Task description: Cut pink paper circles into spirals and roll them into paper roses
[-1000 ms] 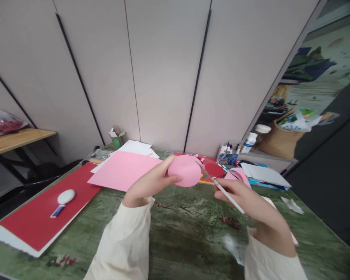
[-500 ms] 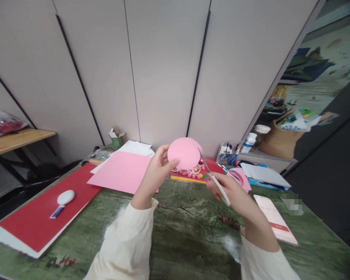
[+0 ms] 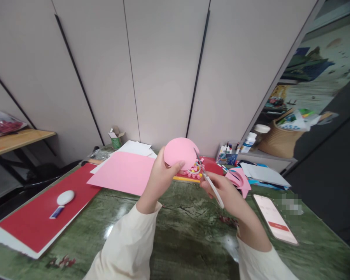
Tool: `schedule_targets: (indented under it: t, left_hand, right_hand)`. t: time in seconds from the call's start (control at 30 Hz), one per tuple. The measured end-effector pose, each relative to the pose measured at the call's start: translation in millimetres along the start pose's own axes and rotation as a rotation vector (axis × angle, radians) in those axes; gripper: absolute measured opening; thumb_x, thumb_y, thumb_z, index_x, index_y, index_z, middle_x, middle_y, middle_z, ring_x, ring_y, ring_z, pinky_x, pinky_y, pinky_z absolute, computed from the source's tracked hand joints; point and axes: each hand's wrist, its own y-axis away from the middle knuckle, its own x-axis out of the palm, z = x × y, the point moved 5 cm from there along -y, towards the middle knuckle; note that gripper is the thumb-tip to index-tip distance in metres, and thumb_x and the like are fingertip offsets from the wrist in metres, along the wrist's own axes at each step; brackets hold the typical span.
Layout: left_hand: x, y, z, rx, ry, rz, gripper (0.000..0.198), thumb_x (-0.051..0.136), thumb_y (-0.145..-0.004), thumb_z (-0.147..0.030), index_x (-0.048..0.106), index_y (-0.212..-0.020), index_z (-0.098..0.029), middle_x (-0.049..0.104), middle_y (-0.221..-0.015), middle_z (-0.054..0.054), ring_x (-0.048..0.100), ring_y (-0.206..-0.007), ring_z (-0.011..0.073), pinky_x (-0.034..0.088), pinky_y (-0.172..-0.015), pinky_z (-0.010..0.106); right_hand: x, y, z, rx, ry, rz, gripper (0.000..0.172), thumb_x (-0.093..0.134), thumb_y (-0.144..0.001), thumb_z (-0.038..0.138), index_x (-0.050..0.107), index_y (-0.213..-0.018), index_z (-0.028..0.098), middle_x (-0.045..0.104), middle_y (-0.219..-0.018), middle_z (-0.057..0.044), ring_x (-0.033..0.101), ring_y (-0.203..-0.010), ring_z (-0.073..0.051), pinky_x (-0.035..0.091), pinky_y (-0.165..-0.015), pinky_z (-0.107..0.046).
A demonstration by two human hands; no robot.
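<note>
A round piece of pink paper [image 3: 179,151] is pinched in my left hand [image 3: 165,173], thumb on its near face and the fingers mostly hidden behind it. My right hand [image 3: 221,190] grips a pair of scissors with white handles [image 3: 214,190]. Their metal blades [image 3: 198,159] point up and left and meet the disc's right edge. Behind the disc and scissors, small pink and yellow pieces [image 3: 189,173] lie on a red sheet [image 3: 211,165]. Pink paper offcuts [image 3: 239,181] rest beyond my right hand.
Left on the green table [image 3: 186,233] are a large pink sheet [image 3: 121,173] and a red sheet [image 3: 55,206] bearing a white oval object [image 3: 65,197]. To the right lie a phone [image 3: 275,218] and stacked papers [image 3: 264,175]. Markers [image 3: 229,151] stand at the back.
Both hands have shifted slightly left, carrying the pink disc and the scissors. The disc has turned a little, and the blades still meet its right edge.
</note>
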Motion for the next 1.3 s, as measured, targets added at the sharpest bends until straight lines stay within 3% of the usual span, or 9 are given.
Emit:
schedule_targets:
  t: [0.43,0.9,1.3]
  left_hand:
    - [3.3,1.9,-4.2,-0.049,0.039,0.058,0.044,0.061,-0.075,-0.032,0.044,-0.113,-0.017,0.051,-0.112,0.009,0.053,-0.1,0.0236,0.057,-0.063,0.027]
    - [-6.0,0.1,-7.0,-0.025,-0.085,0.103,0.045,0.058,-0.077,-0.03,0.043,-0.117,-0.018,0.053,-0.115,0.01,0.052,-0.106,0.0255,0.053,-0.078,0.035]
    - [1.0,1.6,-7.8,-0.069,0.014,0.164,0.043,0.058,-0.077,-0.029,0.043,-0.116,-0.019,0.051,-0.112,0.009,0.055,-0.096,0.0213,0.056,-0.061,0.024]
  right_hand:
    - [0.6,0.3,0.9,0.013,-0.04,0.018,0.028,0.045,-0.086,0.042,0.047,-0.072,0.018,0.044,-0.058,0.004,0.04,-0.053,-0.011,0.025,-0.048,-0.022]
    - [-3.2,0.5,0.8,0.02,-0.024,0.042,0.032,0.046,-0.084,0.046,0.043,-0.067,0.019,0.041,-0.054,0.005,0.038,-0.051,-0.01,0.024,-0.046,-0.022]
    - [-2.8,1.4,-1.1,0.032,-0.027,0.062,0.032,0.045,-0.084,0.045,0.042,-0.066,0.019,0.042,-0.054,0.005,0.039,-0.049,-0.01,0.023,-0.046,-0.023]
